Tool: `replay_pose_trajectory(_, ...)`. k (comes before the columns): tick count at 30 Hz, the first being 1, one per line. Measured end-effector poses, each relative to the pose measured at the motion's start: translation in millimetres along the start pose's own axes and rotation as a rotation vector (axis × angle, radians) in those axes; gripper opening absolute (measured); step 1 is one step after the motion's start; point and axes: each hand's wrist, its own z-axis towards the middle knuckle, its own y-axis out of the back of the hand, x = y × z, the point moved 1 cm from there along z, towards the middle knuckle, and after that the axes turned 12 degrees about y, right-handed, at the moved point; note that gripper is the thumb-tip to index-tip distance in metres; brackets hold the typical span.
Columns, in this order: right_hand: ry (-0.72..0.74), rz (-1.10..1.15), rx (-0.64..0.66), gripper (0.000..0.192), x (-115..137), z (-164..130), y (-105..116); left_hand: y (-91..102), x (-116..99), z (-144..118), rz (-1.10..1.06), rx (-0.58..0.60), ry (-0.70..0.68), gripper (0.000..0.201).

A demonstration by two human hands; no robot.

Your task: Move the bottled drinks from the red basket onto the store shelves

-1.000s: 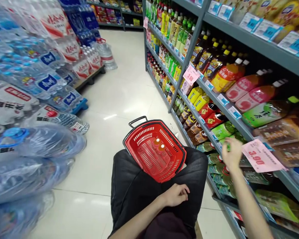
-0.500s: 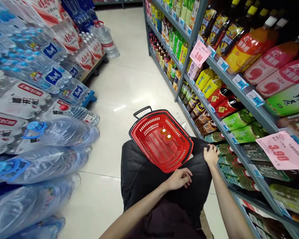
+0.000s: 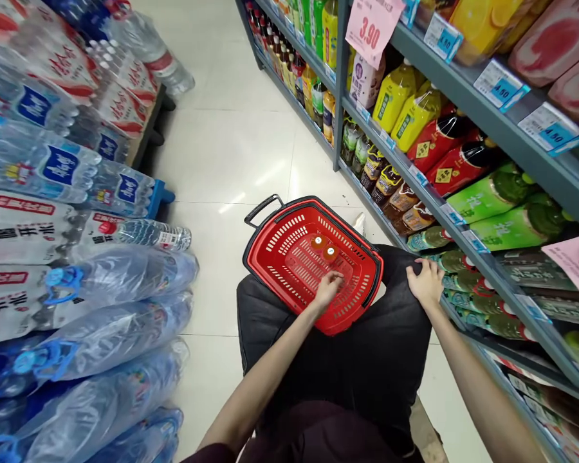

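Observation:
A red shopping basket (image 3: 289, 283) with a black rim stands in front of my knees, its black handle (image 3: 260, 209) folded outward at the far left. Two orange containers with pale round tops (image 3: 324, 247) lie inside it. My left hand (image 3: 329, 289) is over the near part of the basket, short of the containers. Its fingers are loosely bent, and nothing shows in them. On my right knee, clad in black trousers (image 3: 395, 296), rests my right hand (image 3: 425, 281) with fingers spread and holding nothing.
Shelves of drink bottles (image 3: 410, 116) with price tags run close along my right. To the left are stacked packs of bottled water (image 3: 60, 166) and large water jugs (image 3: 125, 270). A pale tiled floor (image 3: 207, 257) lies between them.
My left hand has moved from my lap forward, over the basket. My right hand stays on the knee. The view has tipped downward and nearer to the basket.

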Motion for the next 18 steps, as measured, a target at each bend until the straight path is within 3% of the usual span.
replay_pose_trajectory(4, 0.04, 0.0, -0.036, 0.038, 2, 5, -1, 27.7, -20, 63, 0.366, -0.15, -0.026, 0.02)
replay_pose_trajectory(7, 0.064, 0.02, -0.068, 0.035, 6, 11, 0, 37.3, -30, 101, 0.638, -0.171, -0.043, 0.037)
replay_pose_trajectory(10, 0.073, 0.033, -0.082, 0.031, 13, 20, 2, 36.1, -33, 136, 0.867, -0.136, -0.06, 0.05)
replay_pose_trajectory(13, 0.096, 0.026, -0.077, 0.027, 21, 29, 5, 27.4, -30, 163, 1.047, -0.06, -0.088, 0.049)
replay_pose_trajectory(18, 0.112, -0.013, -0.069, 0.024, 36, 38, 10, 12.5, -20, 181, 1.248, -0.016, -0.098, 0.042)
